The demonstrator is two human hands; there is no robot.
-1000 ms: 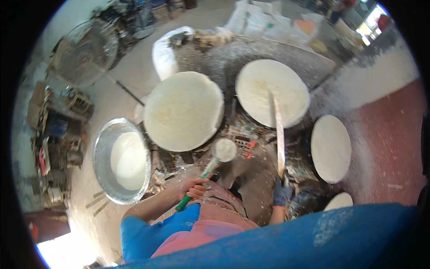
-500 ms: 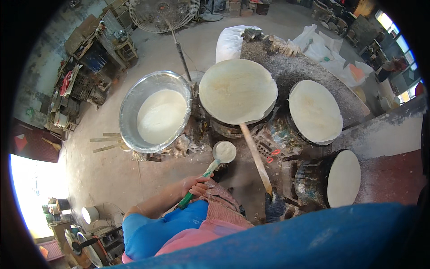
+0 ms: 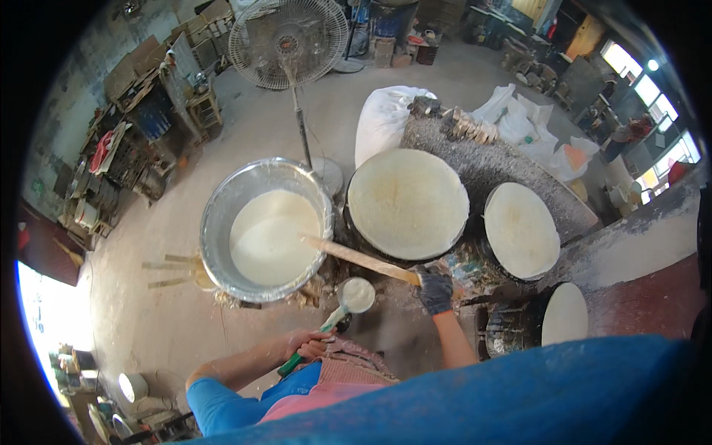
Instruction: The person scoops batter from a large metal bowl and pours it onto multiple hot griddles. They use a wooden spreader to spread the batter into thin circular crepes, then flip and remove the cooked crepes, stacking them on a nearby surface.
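Observation:
My left hand (image 3: 305,344) is closed round the green handle of a ladle (image 3: 357,295), held level in front of my body. Pale batter fills its bowl. A dark glove covers my right hand (image 3: 435,289), which grips a long wooden spatula (image 3: 363,259). The spatula points left, its tip above the near right part of the batter (image 3: 271,230) in a large metal basin (image 3: 210,245); whether it touches cannot be made out. Right of the basin, a round pale flatbread (image 3: 406,204) covers the middle griddle. Another flatbread (image 3: 522,231) lies on the griddle to its right.
A third griddle with a pale round sheet (image 3: 565,315) stands at the near right. Beyond the basin is a standing fan (image 3: 288,44). A white sack (image 3: 386,119) leans by a dusty grey ledge (image 3: 512,163). Wooden sticks (image 3: 174,268) jut out left of the basin.
My right hand has come up and swung the spatula from the middle flatbread's near edge leftward over the basin. That flatbread's overhanging edge now lies evenly. The view has tilted up.

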